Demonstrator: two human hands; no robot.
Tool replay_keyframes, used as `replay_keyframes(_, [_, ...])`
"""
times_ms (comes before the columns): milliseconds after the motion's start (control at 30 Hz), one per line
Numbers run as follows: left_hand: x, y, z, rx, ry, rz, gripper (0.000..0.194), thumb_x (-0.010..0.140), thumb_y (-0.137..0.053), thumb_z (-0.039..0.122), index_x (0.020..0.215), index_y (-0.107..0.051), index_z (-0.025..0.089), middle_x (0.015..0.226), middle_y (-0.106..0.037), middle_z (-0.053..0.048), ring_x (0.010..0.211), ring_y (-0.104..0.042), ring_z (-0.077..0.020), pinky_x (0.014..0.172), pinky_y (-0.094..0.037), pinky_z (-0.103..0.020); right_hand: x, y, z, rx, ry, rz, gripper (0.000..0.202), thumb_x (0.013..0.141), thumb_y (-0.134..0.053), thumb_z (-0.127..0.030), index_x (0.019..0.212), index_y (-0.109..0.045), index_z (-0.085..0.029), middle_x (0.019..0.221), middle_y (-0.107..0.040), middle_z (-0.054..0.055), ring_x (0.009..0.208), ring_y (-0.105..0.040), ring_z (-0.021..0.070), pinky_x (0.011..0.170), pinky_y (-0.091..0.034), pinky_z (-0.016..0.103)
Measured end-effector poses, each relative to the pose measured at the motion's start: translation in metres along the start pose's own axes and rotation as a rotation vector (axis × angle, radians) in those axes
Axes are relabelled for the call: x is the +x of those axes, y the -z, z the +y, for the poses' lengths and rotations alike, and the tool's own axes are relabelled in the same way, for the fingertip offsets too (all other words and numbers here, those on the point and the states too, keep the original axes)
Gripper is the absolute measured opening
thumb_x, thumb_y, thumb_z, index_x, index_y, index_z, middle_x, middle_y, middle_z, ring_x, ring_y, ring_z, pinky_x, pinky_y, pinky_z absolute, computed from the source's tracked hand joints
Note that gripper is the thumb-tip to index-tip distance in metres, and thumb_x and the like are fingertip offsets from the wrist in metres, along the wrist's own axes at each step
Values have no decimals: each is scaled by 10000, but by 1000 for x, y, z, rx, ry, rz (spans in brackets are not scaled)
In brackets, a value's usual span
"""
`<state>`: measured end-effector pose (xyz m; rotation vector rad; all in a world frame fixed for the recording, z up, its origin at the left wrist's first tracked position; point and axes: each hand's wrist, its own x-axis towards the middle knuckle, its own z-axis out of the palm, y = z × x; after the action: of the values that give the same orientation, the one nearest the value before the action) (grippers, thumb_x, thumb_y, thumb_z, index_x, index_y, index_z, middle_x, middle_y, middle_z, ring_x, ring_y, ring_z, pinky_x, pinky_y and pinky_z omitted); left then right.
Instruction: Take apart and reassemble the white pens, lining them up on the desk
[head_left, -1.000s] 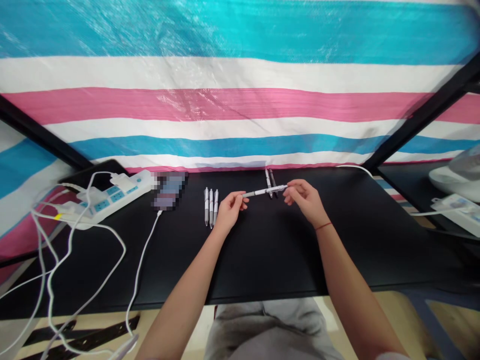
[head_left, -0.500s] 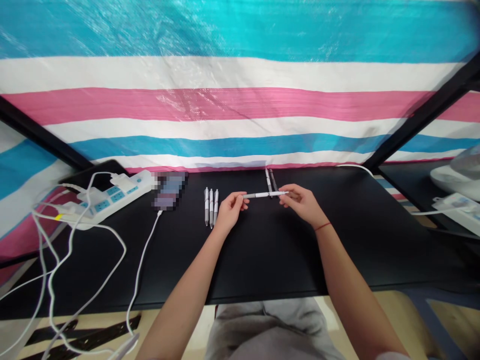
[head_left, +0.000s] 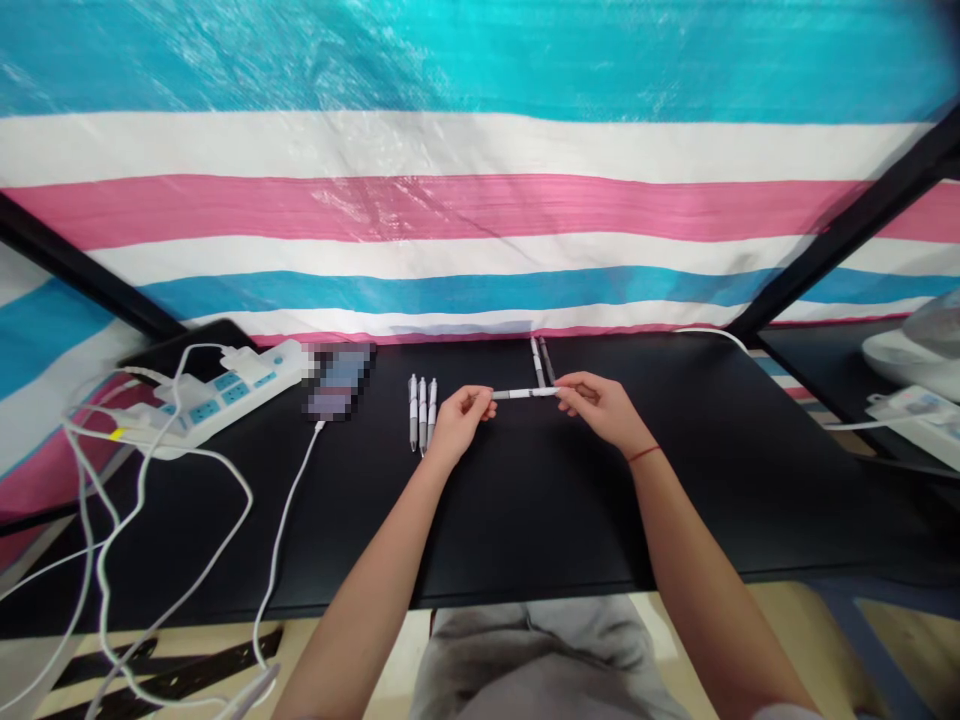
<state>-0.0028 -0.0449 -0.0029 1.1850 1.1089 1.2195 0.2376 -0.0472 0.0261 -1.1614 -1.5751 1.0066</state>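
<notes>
Between my two hands a white and grey pen lies crosswise above the black table. My left hand pinches its grey end, and my right hand pinches its white end with thumb and fingers. Left of my left hand, three similar white and grey pens lie side by side on the table. Just beyond the held pen rest another white pen and a dark pen, their near ends close to my right fingers.
The black table runs up to a striped plastic sheet. At the left are a white power strip, tangled white cables and a phone with a blurred screen. A second power strip is at the far right.
My right hand has shifted slightly left and down along the pen, so less of its white end shows. My left hand has barely moved.
</notes>
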Motion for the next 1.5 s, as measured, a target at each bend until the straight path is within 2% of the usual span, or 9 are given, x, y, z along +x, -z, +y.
replay_keyframes(233, [-3,-3,-2,164,-113,26,342,819,-610,482,918,-647,156,710,-653,-21,677,-622,-143,715,-497,-296,2,-12,-1,121,-82,104,376,785,-642,-533,835,-625,-161,619,-602,11,527,-611,136,443,-520,244])
replay_keyframes(367, [-11,-9,1,207,-159,65,290,824,-619,435,943,-635,171,791,-677,-40,762,-654,-165,763,-499,-305,5,-18,-1,323,-131,187,437,748,-682,-522,1017,-589,-190,784,-655,29,694,-676,176,519,-576,270])
replay_keyframes(467, [-19,-17,2,256,-142,-30,229,808,-644,387,906,-612,182,784,-672,-31,738,-647,-159,723,-493,-289,5,-21,-3,442,-127,196,526,746,-695,-483,1164,-492,-238,909,-675,35,769,-683,177,587,-598,290])
replay_keyframes(567, [-27,-27,3,262,-64,-154,180,794,-653,335,849,-577,182,733,-657,-10,666,-625,-139,665,-483,-269,3,-24,-5,436,-105,162,605,743,-707,-452,1239,-416,-264,979,-678,46,769,-669,168,585,-603,297])
replay_keyframes(733, [-34,-38,6,214,29,-303,335,783,-661,280,1088,-559,186,805,-672,-15,695,-636,-132,703,-494,-277,0,-27,-7,348,-54,9,736,716,-743,-415,1323,-342,-305,1065,-656,55,762,-670,180,582,-615,335])
replay_keyframes(900, [-35,-39,6,164,73,-410,390,789,-674,308,1137,-553,180,791,-671,-25,675,-639,-135,695,-506,-289,-1,-24,-11,305,-43,-11,742,720,-746,-383,1358,-374,-310,989,-642,29,689,-667,159,574,-621,327])
replay_keyframes(1100, [-34,-42,10,80,144,-415,367,772,-694,399,1012,-597,138,911,-693,-91,735,-668,-160,692,-538,-308,-3,-20,-15,301,-72,-48,560,698,-766,-356,1184,-510,-245,934,-637,22,701,-690,188,554,-621,330])
replay_keyframes(1400, [-33,-41,15,29,190,-403,354,732,-739,395,896,-569,131,823,-686,-67,754,-664,-152,668,-542,-280,-4,-23,-16,332,-85,-91,557,702,-758,-345,1178,-483,-259,941,-613,12,720,-699,197,545,-619,320])
replay_keyframes(1500, [-32,-40,17,36,199,-404,331,752,-723,388,899,-568,136,834,-685,-62,744,-664,-143,679,-541,-279,-4,-23,-16,344,-77,-100,622,707,-751,-333,1242,-436,-287,964,-606,10,728,-695,186,558,-620,320])
